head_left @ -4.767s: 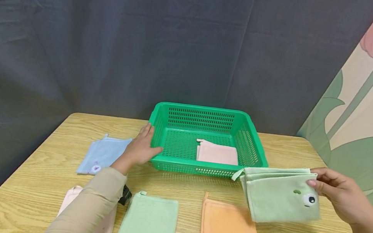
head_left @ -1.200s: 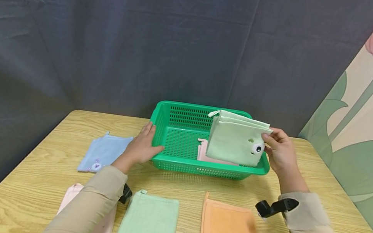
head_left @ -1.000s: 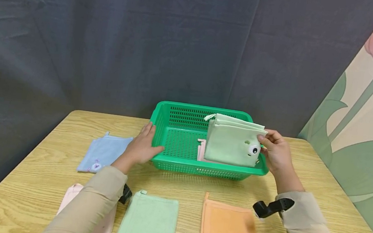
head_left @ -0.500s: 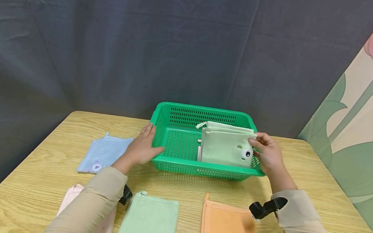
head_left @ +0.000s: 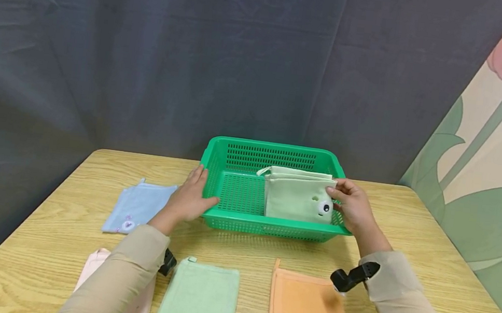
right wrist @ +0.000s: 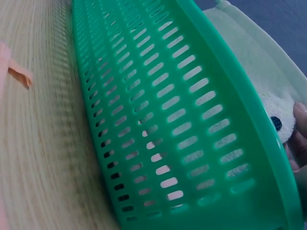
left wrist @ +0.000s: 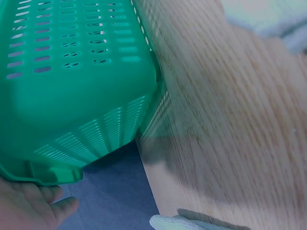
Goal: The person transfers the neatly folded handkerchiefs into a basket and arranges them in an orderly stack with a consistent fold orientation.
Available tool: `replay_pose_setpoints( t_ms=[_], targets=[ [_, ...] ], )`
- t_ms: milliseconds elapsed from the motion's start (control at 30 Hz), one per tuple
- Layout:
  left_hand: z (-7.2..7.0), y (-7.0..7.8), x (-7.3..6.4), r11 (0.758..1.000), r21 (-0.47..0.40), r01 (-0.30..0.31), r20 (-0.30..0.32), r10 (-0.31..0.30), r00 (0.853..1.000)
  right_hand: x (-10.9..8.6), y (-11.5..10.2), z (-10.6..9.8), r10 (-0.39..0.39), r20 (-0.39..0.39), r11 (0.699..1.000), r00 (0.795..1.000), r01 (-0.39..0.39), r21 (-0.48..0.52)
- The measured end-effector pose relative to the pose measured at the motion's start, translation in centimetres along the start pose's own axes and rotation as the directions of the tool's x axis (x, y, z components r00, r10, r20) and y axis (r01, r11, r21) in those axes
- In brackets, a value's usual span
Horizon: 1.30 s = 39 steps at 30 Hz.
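Observation:
A folded light-green towel (head_left: 295,198) with an embroidered eye stands inside the green plastic basket (head_left: 270,226), toward its right side. My right hand (head_left: 354,207) pinches the towel's right edge between thumb and fingers, just over the basket's right rim. In the right wrist view the towel (right wrist: 259,52) shows above the rim, and its lower part is glimpsed through the slots. My left hand (head_left: 189,198) rests on the basket's left rim, fingers fairly straight and thumb at the front corner. The pink towel in the basket is hidden behind the green one.
On the wooden table (head_left: 202,244) lie a blue towel (head_left: 139,205) at left, a pink towel (head_left: 138,304) partly under the left sleeve, a green towel (head_left: 200,299) and an orange towel (head_left: 307,309) in front. A dark curtain (head_left: 197,56) hangs behind.
My right hand has carried the folded green towel left from over the table's right side, then lowered it into the basket, covering the pink towel. The left hand has stayed at the rim.

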<state>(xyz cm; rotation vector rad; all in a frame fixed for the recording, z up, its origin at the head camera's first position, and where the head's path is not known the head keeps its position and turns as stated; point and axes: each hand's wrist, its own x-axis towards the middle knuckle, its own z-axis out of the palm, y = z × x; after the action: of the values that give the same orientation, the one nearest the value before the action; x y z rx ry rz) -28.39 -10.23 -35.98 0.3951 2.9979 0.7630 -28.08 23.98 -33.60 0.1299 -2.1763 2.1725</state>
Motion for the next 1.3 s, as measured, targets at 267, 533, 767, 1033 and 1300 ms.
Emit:
replay_pose_setpoints(
  t_ms=[267,533,767,1033,1300],
  targets=[
    [-0.1,0.2,-0.1,1.000,0.006,-0.004,0.003,0.004,1.000,0.2,0.1,-0.2,0.053,0.013,0.996,0.999,-0.052,-0.073],
    [-0.2,0.2,-0.1,1.000,0.004,-0.008,0.002,0.008,1.000,0.5,0.4,0.1,0.080,0.039,0.990,0.996,-0.074,-0.122],
    [-0.2,0.2,-0.2,1.000,0.004,-0.011,-0.003,0.011,1.000,1.1,0.6,0.3,0.122,0.028,0.963,0.992,-0.111,-0.246],
    [-0.2,0.2,-0.2,1.000,0.013,-0.012,0.004,0.012,1.000,1.8,1.2,0.4,0.128,0.018,0.937,0.992,-0.115,-0.330],
    [-0.4,0.2,-0.3,1.000,0.023,-0.003,0.011,0.003,1.000,2.1,1.5,0.9,0.146,0.011,0.911,0.989,-0.130,-0.391]
  ],
)
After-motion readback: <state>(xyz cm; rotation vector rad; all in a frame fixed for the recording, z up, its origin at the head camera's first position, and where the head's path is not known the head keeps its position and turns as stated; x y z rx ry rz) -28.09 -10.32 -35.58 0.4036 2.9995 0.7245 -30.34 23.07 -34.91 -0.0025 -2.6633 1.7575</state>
